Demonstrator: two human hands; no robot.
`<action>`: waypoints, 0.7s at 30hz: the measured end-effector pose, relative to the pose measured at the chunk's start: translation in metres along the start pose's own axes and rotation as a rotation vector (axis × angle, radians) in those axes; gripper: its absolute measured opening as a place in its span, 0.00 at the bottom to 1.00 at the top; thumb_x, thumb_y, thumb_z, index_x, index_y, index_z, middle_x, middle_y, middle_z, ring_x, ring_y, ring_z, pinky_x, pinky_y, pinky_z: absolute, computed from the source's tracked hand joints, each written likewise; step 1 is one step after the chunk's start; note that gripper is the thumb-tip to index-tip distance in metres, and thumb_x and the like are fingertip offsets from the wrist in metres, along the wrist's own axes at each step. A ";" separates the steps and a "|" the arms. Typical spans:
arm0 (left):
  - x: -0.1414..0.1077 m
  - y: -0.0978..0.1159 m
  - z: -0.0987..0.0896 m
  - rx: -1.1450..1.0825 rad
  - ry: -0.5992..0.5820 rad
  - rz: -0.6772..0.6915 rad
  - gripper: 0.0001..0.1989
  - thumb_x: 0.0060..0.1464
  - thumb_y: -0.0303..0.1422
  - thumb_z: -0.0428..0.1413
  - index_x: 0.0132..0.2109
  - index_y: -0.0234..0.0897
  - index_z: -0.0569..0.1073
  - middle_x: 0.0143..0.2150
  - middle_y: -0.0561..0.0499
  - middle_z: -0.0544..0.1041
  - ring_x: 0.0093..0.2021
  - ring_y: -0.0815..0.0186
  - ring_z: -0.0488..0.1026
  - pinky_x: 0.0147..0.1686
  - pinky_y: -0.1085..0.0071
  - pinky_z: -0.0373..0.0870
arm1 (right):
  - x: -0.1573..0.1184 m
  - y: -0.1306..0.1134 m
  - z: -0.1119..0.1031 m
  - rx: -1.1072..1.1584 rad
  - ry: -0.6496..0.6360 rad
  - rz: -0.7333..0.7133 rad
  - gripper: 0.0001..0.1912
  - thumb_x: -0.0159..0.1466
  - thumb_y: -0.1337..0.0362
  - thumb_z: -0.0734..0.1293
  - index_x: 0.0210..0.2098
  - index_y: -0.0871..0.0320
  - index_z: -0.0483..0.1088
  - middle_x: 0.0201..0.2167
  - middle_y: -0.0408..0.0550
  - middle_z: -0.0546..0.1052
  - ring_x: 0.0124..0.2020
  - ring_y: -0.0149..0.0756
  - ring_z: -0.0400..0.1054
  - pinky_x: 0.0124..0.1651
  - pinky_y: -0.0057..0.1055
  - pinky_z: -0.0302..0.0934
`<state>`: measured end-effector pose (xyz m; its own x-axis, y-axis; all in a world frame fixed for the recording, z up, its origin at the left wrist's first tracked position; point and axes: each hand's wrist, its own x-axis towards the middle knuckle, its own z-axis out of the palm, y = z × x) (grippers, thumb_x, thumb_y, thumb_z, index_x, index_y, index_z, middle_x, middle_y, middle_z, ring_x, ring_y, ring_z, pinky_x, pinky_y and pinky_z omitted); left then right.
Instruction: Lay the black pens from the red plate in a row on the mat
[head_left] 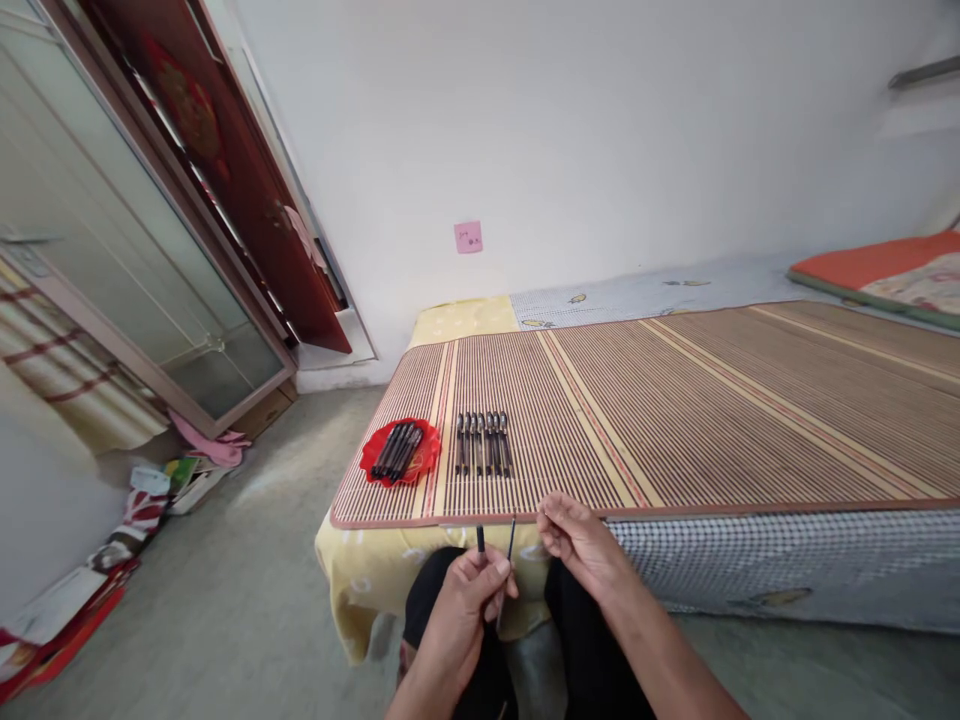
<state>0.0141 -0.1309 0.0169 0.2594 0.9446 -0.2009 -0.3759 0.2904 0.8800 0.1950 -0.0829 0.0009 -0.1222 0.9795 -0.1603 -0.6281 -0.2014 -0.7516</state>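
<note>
Low over my lap, my left hand (471,595) is closed around two slim pen parts. One is a thicker black piece (481,540), a cap or a barrel end; the other is a thin dark rod (512,538) that looks like a pen refill. My right hand (576,535) is raised just to the right, thumb and fingers pinched together; anything between them is too small to tell. Beyond my hands, several black pens (482,445) lie side by side in a row on the mat. Left of that row, more black pens (397,450) rest in a red scalloped dish (430,438).
A striped bamboo mat (600,410) covers the bed, whose yellow sheet (352,570) hangs over the near edge. A folded orange quilt (862,262) lies at the far right. On the left are a glass door (142,200) and bags and papers (135,510) on the floor.
</note>
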 end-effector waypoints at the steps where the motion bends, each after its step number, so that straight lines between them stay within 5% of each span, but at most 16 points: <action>1: 0.000 0.000 0.001 0.023 -0.006 0.005 0.16 0.50 0.40 0.68 0.32 0.33 0.72 0.22 0.54 0.73 0.18 0.78 0.52 0.21 0.75 0.44 | 0.001 0.001 0.002 0.013 -0.002 -0.005 0.24 0.47 0.52 0.82 0.27 0.60 0.70 0.19 0.39 0.74 0.17 0.21 0.64 0.19 0.17 0.55; 11: -0.001 -0.001 0.007 0.103 -0.010 0.028 0.17 0.50 0.42 0.67 0.32 0.33 0.72 0.21 0.54 0.73 0.17 0.78 0.51 0.21 0.74 0.41 | 0.009 0.009 0.008 -0.040 -0.027 -0.011 0.26 0.50 0.44 0.78 0.28 0.59 0.70 0.11 0.30 0.59 0.10 0.17 0.45 0.14 0.19 0.41; 17: -0.001 0.002 0.008 0.042 -0.038 -0.005 0.18 0.52 0.44 0.66 0.34 0.30 0.76 0.22 0.53 0.72 0.17 0.78 0.51 0.21 0.73 0.40 | 0.002 -0.001 0.007 -0.062 -0.004 -0.032 0.26 0.50 0.48 0.80 0.37 0.58 0.71 0.27 0.44 0.78 0.23 0.29 0.70 0.24 0.23 0.63; 21: -0.002 0.001 0.009 0.041 -0.037 -0.019 0.19 0.52 0.45 0.66 0.34 0.30 0.77 0.22 0.53 0.72 0.17 0.78 0.52 0.21 0.74 0.41 | -0.002 -0.010 0.014 -0.029 -0.023 -0.063 0.20 0.54 0.51 0.79 0.34 0.57 0.73 0.30 0.45 0.78 0.29 0.30 0.71 0.30 0.24 0.66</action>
<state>0.0213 -0.1341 0.0217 0.2991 0.9324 -0.2028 -0.3344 0.3015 0.8929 0.1910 -0.0829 0.0177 -0.1006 0.9902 -0.0973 -0.6129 -0.1387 -0.7779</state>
